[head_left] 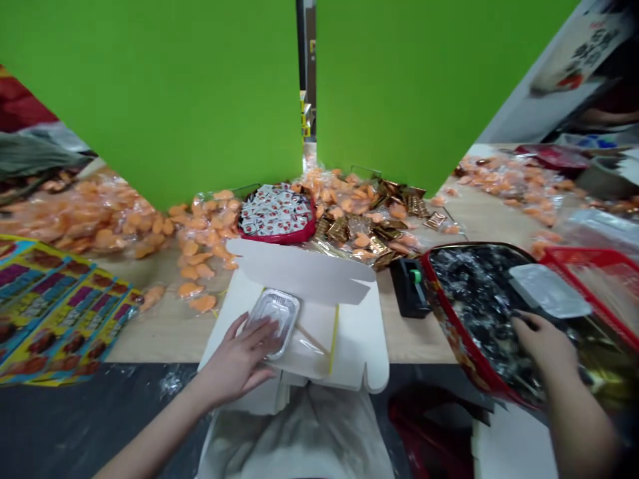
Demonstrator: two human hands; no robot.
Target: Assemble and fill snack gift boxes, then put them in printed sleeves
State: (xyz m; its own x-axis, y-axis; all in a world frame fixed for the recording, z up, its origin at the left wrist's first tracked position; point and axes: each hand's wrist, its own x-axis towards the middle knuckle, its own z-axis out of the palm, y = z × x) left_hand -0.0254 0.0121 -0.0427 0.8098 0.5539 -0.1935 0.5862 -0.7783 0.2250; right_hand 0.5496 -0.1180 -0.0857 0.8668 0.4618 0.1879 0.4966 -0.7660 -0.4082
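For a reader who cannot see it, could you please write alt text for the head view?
A person's left hand lies over a foil tray in an open white box; the right hand is over a container of dark wrapped items. Orange packets lie before green panels.

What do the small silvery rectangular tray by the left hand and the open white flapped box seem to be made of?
The silvery tray looks like thin aluminium foil, shiny, judging by its metallic glints and ridged rim. The white box looks like matte cardboard, given its thin flaps, though it may be coated.
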